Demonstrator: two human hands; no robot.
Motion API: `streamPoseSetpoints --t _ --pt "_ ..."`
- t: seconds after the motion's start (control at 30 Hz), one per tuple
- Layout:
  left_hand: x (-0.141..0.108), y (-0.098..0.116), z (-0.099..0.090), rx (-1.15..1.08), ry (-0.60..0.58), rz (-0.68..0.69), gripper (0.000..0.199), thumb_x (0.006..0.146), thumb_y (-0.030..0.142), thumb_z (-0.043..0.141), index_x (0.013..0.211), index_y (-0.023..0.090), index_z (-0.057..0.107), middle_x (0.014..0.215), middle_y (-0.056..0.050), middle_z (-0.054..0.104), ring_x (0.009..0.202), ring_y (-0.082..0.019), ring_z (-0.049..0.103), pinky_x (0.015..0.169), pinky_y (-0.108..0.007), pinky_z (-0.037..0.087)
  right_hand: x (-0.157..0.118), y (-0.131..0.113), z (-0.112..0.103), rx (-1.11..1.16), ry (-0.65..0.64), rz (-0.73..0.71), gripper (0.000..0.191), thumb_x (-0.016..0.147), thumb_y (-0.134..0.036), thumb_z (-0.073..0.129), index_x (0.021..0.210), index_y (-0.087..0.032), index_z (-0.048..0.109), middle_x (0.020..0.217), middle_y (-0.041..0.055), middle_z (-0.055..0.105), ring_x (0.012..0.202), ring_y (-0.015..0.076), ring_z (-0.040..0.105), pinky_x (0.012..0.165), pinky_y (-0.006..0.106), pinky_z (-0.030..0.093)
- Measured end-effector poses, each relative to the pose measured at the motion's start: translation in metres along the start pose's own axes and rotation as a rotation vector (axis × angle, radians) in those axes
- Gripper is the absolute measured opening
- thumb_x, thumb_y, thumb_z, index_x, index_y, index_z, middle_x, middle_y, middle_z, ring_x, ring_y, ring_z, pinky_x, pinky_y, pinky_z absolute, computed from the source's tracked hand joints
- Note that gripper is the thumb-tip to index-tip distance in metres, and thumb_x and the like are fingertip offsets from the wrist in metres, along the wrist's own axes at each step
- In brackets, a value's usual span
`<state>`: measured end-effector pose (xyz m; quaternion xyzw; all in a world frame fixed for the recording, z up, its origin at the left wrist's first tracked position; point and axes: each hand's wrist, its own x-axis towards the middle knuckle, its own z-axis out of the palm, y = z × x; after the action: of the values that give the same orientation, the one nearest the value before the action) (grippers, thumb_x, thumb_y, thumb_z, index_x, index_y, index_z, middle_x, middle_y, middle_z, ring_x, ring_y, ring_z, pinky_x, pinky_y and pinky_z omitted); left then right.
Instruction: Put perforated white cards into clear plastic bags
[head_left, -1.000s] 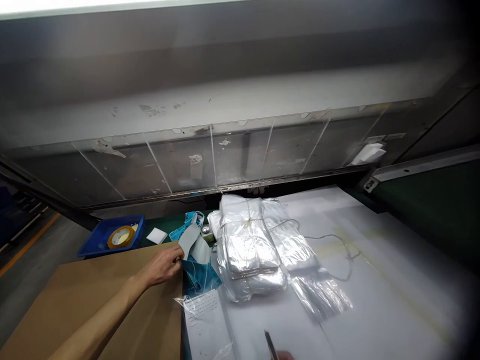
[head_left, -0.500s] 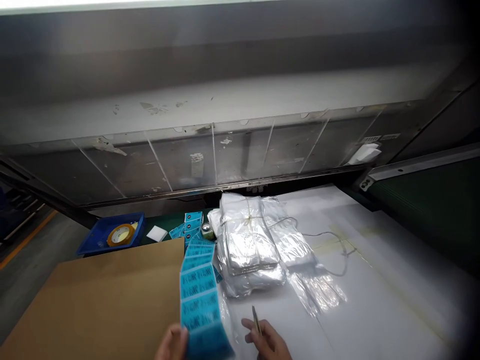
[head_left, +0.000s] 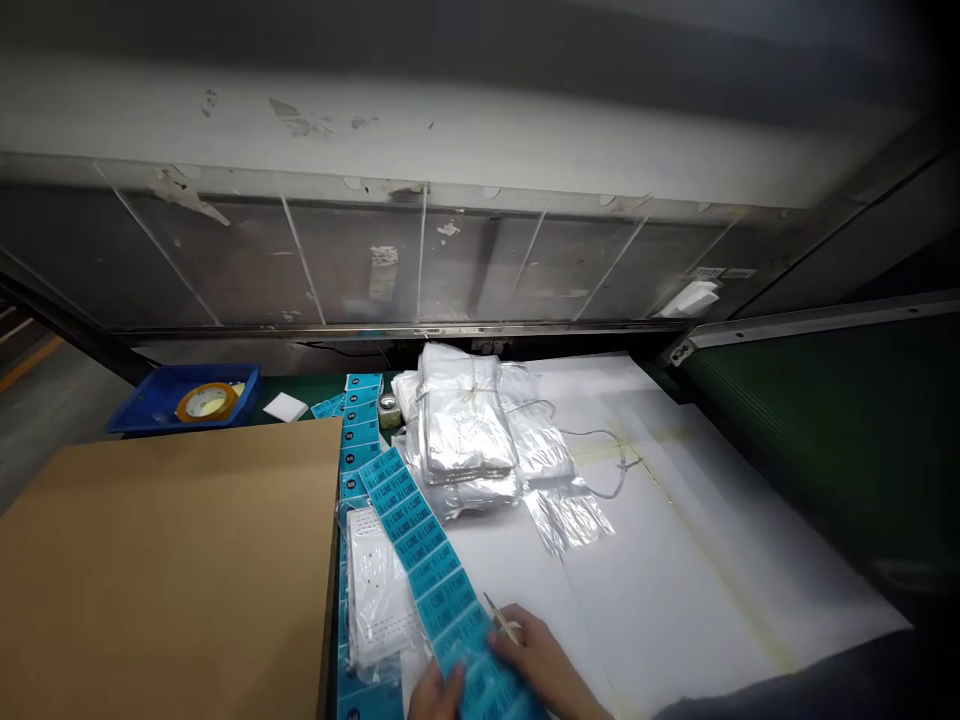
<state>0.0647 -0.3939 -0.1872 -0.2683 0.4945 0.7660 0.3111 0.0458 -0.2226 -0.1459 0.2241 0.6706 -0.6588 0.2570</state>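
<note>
A long strip of blue printed labels point(head_left: 420, 535) runs from the back of the table toward me. My left hand point(head_left: 433, 692) pinches its near end at the bottom edge of the view. My right hand point(head_left: 541, 662) rests on the strip's right side and grips thin metal tweezers point(head_left: 498, 616), whose tip points up and left over the labels. A small clear bag with white dotted contents point(head_left: 375, 585) lies just left of the strip.
A large brown cardboard sheet point(head_left: 165, 560) covers the left. Tied bundles of clear plastic bags point(head_left: 465, 430) lie on white sheeting point(head_left: 675, 560) behind the strip. A blue tray point(head_left: 150, 405) with a tape roll point(head_left: 204, 401) stands at back left. A green belt point(head_left: 840, 420) lies to the right.
My left hand drew the blue label strip from the back pile toward me and laid it flat. My right hand with the tweezers came onto the strip. The view tilted downward.
</note>
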Motion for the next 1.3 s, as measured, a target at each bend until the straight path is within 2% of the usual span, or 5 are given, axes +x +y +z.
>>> streamPoseSetpoints --t 0.3,0.47,0.8,1.1,1.3 --pt "0.005 -0.017 0.064 -0.403 0.206 -0.128 0.046 0.082 0.035 0.06 0.125 0.026 0.044 0.106 -0.008 0.068 0.088 -0.022 0.068 0.077 -0.033 0.054 -0.038 0.015 -0.093 -0.274 -0.05 0.097 0.015 0.064 -0.018 0.059 0.078 -0.017 0.06 0.065 -0.0035 0.061 0.061 0.0129 0.056 0.056 0.022 0.04" --pt "-0.021 -0.013 0.054 0.176 -0.161 -0.338 0.044 0.083 0.053 0.048 0.094 0.012 0.06 0.089 -0.018 0.07 0.075 -0.029 0.069 0.065 -0.038 0.054 -0.064 -0.003 -0.152 -0.414 -0.092 0.111 0.017 0.065 -0.018 0.056 0.08 -0.017 0.064 0.07 -0.0019 0.063 0.063 0.014 0.057 0.056 0.022 0.04" --pt "0.03 0.026 0.173 1.394 -0.631 0.567 0.07 0.065 0.02 0.066 0.132 0.021 0.045 0.133 -0.012 0.053 0.128 -0.033 0.04 0.112 -0.055 0.013 -0.057 -0.065 -0.245 -0.624 -0.207 -0.067 0.012 0.062 -0.022 0.068 0.073 -0.02 0.071 0.067 -0.0033 0.066 0.063 0.0145 0.056 0.057 0.022 0.038" --pt "0.02 0.069 0.211 0.881 -0.086 0.517 0.029 0.089 0.047 0.041 0.098 0.023 0.055 0.085 -0.004 0.067 0.077 -0.023 0.064 0.071 -0.038 0.052 -0.042 -0.113 -0.324 -0.422 0.335 -0.381 0.041 0.085 -0.05 0.047 0.114 -0.023 0.053 0.12 0.0091 0.055 0.105 0.0242 0.051 0.088 0.038 0.04" --pt "-0.022 0.063 0.176 -0.041 0.375 0.311 0.028 0.083 0.029 0.057 0.108 0.016 0.055 0.095 -0.011 0.07 0.081 -0.023 0.068 0.071 -0.036 0.057 -0.04 -0.072 -0.232 -0.26 -0.187 -0.398 0.057 0.076 -0.047 0.063 0.126 -0.021 0.051 0.128 0.0098 0.056 0.103 0.0216 0.06 0.084 0.031 0.05"
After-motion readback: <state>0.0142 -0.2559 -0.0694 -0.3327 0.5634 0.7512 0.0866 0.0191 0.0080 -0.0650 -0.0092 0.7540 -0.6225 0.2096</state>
